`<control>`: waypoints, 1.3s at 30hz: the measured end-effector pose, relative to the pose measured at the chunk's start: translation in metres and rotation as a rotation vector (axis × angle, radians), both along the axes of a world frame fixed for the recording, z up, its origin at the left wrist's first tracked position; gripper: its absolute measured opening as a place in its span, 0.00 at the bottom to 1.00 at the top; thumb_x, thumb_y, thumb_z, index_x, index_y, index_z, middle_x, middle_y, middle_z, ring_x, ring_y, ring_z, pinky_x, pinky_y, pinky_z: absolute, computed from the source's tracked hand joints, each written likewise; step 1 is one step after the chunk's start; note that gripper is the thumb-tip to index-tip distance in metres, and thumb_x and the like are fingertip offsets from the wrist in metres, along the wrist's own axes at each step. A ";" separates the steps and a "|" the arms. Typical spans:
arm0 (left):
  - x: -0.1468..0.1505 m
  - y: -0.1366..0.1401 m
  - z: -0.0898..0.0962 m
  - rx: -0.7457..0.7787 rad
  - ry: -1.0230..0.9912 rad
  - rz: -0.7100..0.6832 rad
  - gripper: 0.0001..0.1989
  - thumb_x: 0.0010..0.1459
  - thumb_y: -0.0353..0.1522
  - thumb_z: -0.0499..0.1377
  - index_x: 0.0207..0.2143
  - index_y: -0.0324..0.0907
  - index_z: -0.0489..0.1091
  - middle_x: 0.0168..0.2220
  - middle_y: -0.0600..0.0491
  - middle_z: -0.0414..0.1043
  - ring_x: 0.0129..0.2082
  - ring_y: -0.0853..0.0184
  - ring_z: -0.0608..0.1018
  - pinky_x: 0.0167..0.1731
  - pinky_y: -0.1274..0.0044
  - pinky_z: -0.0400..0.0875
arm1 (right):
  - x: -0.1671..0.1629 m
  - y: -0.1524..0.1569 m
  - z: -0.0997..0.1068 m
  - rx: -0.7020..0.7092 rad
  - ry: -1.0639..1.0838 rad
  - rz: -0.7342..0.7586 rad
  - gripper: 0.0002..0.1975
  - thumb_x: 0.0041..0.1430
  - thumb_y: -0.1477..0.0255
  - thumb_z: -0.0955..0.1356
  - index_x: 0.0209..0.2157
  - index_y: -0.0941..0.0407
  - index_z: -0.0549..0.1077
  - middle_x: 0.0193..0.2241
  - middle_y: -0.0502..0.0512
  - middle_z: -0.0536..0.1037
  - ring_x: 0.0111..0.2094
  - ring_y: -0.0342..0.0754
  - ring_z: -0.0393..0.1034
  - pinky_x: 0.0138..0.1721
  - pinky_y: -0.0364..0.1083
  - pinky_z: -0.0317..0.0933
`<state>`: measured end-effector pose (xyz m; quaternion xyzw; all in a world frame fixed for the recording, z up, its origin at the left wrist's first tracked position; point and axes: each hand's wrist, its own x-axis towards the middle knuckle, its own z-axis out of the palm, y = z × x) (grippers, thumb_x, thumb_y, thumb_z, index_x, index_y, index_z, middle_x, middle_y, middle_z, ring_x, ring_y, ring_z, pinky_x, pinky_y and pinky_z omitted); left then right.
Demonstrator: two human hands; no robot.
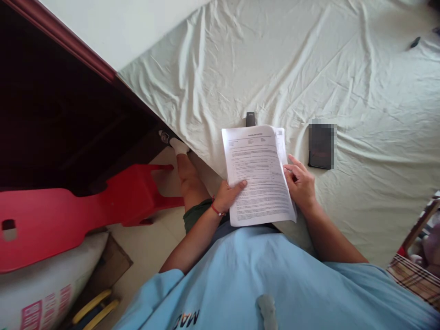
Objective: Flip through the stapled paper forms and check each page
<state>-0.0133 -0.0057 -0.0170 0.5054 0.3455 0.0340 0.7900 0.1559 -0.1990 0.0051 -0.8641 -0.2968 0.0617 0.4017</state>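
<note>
A stack of printed paper sheets (257, 183) is held over my lap, with dense text on the top page. My left hand (230, 195) grips its left edge, thumb flat on the page and fingers hidden underneath. At the right edge, my right hand (299, 181) has its thumb and bent fingers against the sheets, while one finger points away. The top sheets bow there, and part of another page (281, 142) shows behind. Just beyond the stack's top edge, a small dark object (250, 119) lies on the bed sheet.
A pale, wrinkled bed sheet (275, 59) spreads ahead and to the right. On it lies a dark rectangular object (322, 149), partly blurred out. A red plastic chair (113, 197) stands at left, near a white printed sack (51, 288). A plaid-trimmed item (412, 275) sits at lower right.
</note>
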 end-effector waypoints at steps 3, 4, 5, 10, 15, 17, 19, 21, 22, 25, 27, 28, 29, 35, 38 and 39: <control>0.000 0.000 0.000 0.005 0.008 -0.002 0.32 0.48 0.50 0.75 0.47 0.35 0.81 0.49 0.39 0.82 0.46 0.51 0.84 0.50 0.60 0.79 | -0.001 0.000 0.002 0.021 0.001 0.021 0.16 0.71 0.62 0.65 0.39 0.54 0.81 0.58 0.66 0.79 0.46 0.56 0.81 0.42 0.53 0.72; 0.000 0.000 0.000 0.006 0.011 -0.002 0.32 0.48 0.50 0.75 0.47 0.35 0.81 0.49 0.40 0.82 0.45 0.52 0.84 0.50 0.60 0.79 | -0.002 0.000 0.003 0.030 0.000 0.029 0.16 0.71 0.62 0.64 0.39 0.54 0.81 0.57 0.65 0.80 0.47 0.56 0.81 0.43 0.53 0.72; 0.000 0.000 0.000 0.008 0.013 0.000 0.32 0.47 0.50 0.75 0.47 0.35 0.81 0.49 0.40 0.82 0.45 0.52 0.84 0.50 0.60 0.79 | -0.002 0.001 0.004 0.039 -0.002 0.038 0.15 0.71 0.63 0.64 0.39 0.54 0.81 0.56 0.65 0.81 0.47 0.56 0.81 0.43 0.53 0.72; 0.000 0.000 0.000 0.010 0.021 0.011 0.32 0.47 0.50 0.75 0.47 0.36 0.82 0.49 0.40 0.82 0.45 0.52 0.84 0.50 0.60 0.79 | -0.003 0.000 0.004 0.023 -0.027 -0.011 0.15 0.70 0.62 0.65 0.38 0.54 0.82 0.59 0.64 0.78 0.33 0.49 0.79 0.35 0.51 0.70; 0.000 0.000 0.001 0.005 0.019 0.011 0.31 0.49 0.49 0.75 0.47 0.35 0.81 0.49 0.39 0.82 0.45 0.52 0.84 0.49 0.61 0.79 | -0.001 -0.001 0.000 -0.004 0.003 -0.023 0.16 0.70 0.61 0.65 0.40 0.54 0.82 0.61 0.66 0.77 0.35 0.51 0.80 0.40 0.53 0.71; -0.001 -0.001 0.001 0.004 0.023 0.006 0.31 0.49 0.49 0.74 0.47 0.35 0.81 0.49 0.39 0.82 0.45 0.51 0.84 0.49 0.61 0.79 | 0.000 -0.001 -0.001 -0.006 0.015 -0.009 0.17 0.70 0.61 0.64 0.39 0.54 0.82 0.58 0.66 0.79 0.43 0.55 0.81 0.44 0.54 0.71; -0.001 -0.001 0.001 0.004 0.019 0.007 0.31 0.49 0.49 0.74 0.47 0.35 0.81 0.49 0.39 0.82 0.46 0.51 0.84 0.50 0.61 0.79 | 0.000 -0.001 -0.001 -0.011 0.034 -0.005 0.17 0.71 0.61 0.64 0.39 0.54 0.82 0.56 0.66 0.80 0.47 0.57 0.81 0.45 0.55 0.71; -0.001 -0.001 0.000 0.000 0.013 0.011 0.31 0.49 0.49 0.75 0.47 0.35 0.81 0.49 0.39 0.82 0.46 0.51 0.84 0.50 0.61 0.79 | 0.000 -0.001 -0.002 -0.006 0.047 -0.012 0.17 0.71 0.61 0.64 0.39 0.54 0.82 0.55 0.65 0.81 0.51 0.59 0.80 0.46 0.55 0.71; -0.001 -0.001 0.000 -0.003 0.012 0.013 0.31 0.49 0.49 0.75 0.47 0.35 0.81 0.50 0.39 0.82 0.46 0.51 0.84 0.50 0.60 0.79 | 0.000 -0.001 -0.002 0.000 0.050 -0.017 0.16 0.71 0.61 0.64 0.40 0.53 0.82 0.55 0.64 0.81 0.53 0.59 0.79 0.47 0.55 0.71; 0.000 -0.001 0.001 -0.002 0.023 0.015 0.32 0.48 0.49 0.75 0.47 0.35 0.81 0.50 0.39 0.82 0.46 0.50 0.84 0.50 0.59 0.79 | 0.000 -0.001 -0.002 0.018 0.054 -0.021 0.16 0.71 0.62 0.64 0.39 0.53 0.81 0.53 0.63 0.82 0.58 0.60 0.77 0.51 0.57 0.71; 0.000 0.000 0.001 0.008 0.029 0.015 0.32 0.48 0.49 0.75 0.47 0.35 0.81 0.50 0.39 0.82 0.46 0.50 0.84 0.51 0.59 0.79 | 0.000 -0.001 -0.001 0.025 0.056 -0.020 0.15 0.71 0.62 0.64 0.38 0.52 0.81 0.52 0.63 0.83 0.57 0.60 0.77 0.52 0.57 0.71; 0.001 0.000 0.002 0.010 0.029 0.013 0.32 0.48 0.49 0.75 0.48 0.35 0.81 0.50 0.39 0.82 0.47 0.50 0.84 0.51 0.59 0.79 | 0.000 -0.001 -0.001 0.029 0.056 -0.023 0.15 0.71 0.62 0.64 0.38 0.52 0.80 0.51 0.62 0.84 0.57 0.60 0.77 0.51 0.57 0.71; 0.001 0.000 0.002 0.009 0.026 0.011 0.32 0.48 0.49 0.75 0.48 0.36 0.81 0.51 0.39 0.82 0.47 0.50 0.84 0.52 0.59 0.78 | 0.000 -0.001 0.000 0.033 0.055 -0.026 0.15 0.71 0.62 0.64 0.37 0.52 0.80 0.50 0.62 0.84 0.56 0.59 0.78 0.50 0.57 0.71; -0.001 -0.001 0.000 0.010 0.024 0.014 0.32 0.48 0.49 0.75 0.48 0.36 0.81 0.50 0.39 0.82 0.47 0.51 0.84 0.51 0.59 0.79 | -0.002 -0.001 0.000 0.072 0.077 -0.087 0.14 0.69 0.60 0.66 0.40 0.52 0.80 0.46 0.58 0.85 0.33 0.49 0.78 0.38 0.51 0.71; -0.002 -0.001 -0.001 0.013 0.021 0.014 0.32 0.49 0.49 0.75 0.48 0.35 0.81 0.50 0.39 0.82 0.47 0.51 0.84 0.52 0.59 0.79 | -0.001 -0.001 -0.002 0.152 0.214 -0.192 0.18 0.66 0.56 0.69 0.50 0.53 0.78 0.38 0.54 0.85 0.22 0.43 0.67 0.28 0.45 0.64; -0.002 -0.001 -0.002 0.017 0.016 0.012 0.31 0.49 0.49 0.74 0.48 0.35 0.81 0.50 0.39 0.82 0.47 0.50 0.84 0.52 0.58 0.78 | 0.000 -0.001 -0.002 0.178 0.261 -0.210 0.20 0.65 0.56 0.69 0.51 0.53 0.77 0.35 0.53 0.84 0.22 0.43 0.67 0.27 0.45 0.63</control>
